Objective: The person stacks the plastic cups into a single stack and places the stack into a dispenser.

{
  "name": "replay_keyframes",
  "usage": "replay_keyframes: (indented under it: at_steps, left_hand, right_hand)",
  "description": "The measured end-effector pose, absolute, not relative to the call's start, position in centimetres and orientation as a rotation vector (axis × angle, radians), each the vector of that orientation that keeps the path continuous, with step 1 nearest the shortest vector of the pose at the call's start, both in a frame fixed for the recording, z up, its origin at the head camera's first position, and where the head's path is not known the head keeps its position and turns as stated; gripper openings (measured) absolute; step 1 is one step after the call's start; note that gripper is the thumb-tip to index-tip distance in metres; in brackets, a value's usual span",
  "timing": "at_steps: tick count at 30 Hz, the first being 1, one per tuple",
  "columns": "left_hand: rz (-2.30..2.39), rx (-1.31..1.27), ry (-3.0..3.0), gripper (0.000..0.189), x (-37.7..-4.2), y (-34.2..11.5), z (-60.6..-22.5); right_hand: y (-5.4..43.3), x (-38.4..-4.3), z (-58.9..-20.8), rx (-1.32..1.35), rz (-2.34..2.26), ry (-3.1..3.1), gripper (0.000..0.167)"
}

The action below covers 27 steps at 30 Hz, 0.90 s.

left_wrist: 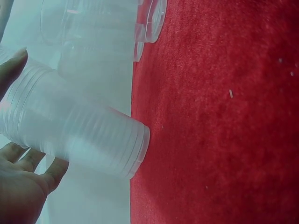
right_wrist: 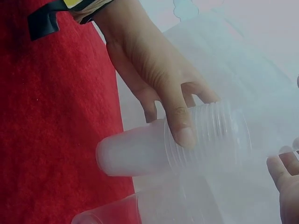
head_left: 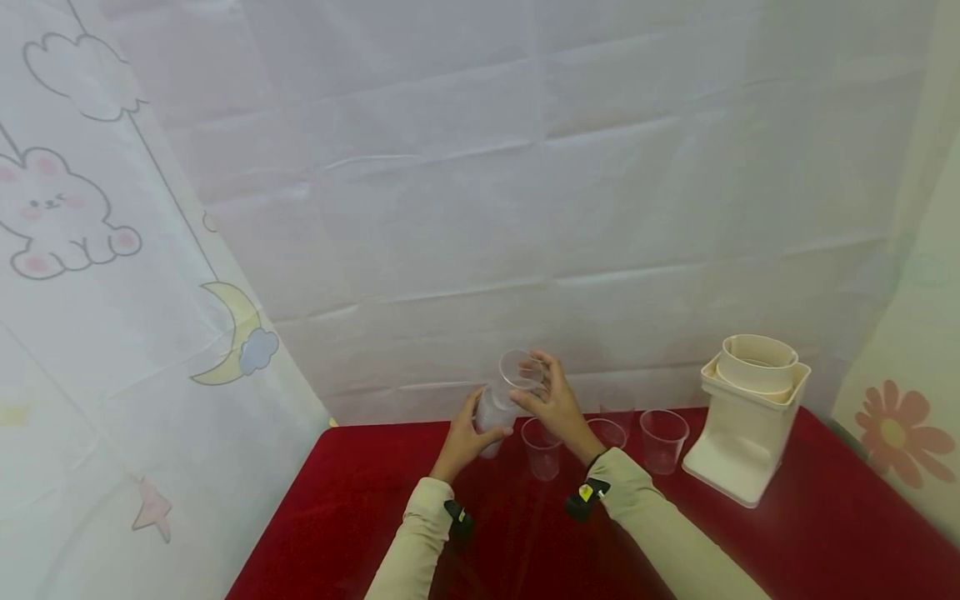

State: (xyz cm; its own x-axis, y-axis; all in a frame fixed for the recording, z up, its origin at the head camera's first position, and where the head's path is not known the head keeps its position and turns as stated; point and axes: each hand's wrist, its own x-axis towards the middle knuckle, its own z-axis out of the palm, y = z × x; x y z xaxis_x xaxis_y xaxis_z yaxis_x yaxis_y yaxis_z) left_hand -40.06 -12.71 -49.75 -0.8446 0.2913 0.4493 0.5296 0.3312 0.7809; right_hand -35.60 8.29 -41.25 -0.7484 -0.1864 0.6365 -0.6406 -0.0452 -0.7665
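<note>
A stack of clear plastic cups [head_left: 492, 414] tilts just over the red table, its rims up. My left hand [head_left: 463, 437] grips it, thumb on the near side and fingers round the far side. The right wrist view shows this left hand [right_wrist: 154, 70] with its thumb across the stacked rims [right_wrist: 210, 135]. Above the stack my right hand [head_left: 553, 402] pinches a clear cup [head_left: 519, 372] near its rim. Whether that cup's lower end is still inside the stack I cannot tell. Only part of my right hand [right_wrist: 290, 186] enters the right wrist view.
Several clear cups stand to the right, among them a near cup [head_left: 542, 457] and another cup [head_left: 663, 446] by a cream plastic stand [head_left: 738, 446] with a round collar [head_left: 757, 367] on top. A white sheet [head_left: 480, 233] hangs behind the red table [head_left: 360, 483].
</note>
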Motion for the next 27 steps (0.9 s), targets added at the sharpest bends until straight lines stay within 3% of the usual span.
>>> replay_keyframes:
  at_steps: [27]
  left_hand:
    - [-1.531, -0.711, -2.377, 0.083, -39.8, -12.9, -49.6]
  right_hand:
    - [7.6, -35.4, -41.9, 0.858, 1.812, -2.004, 0.075]
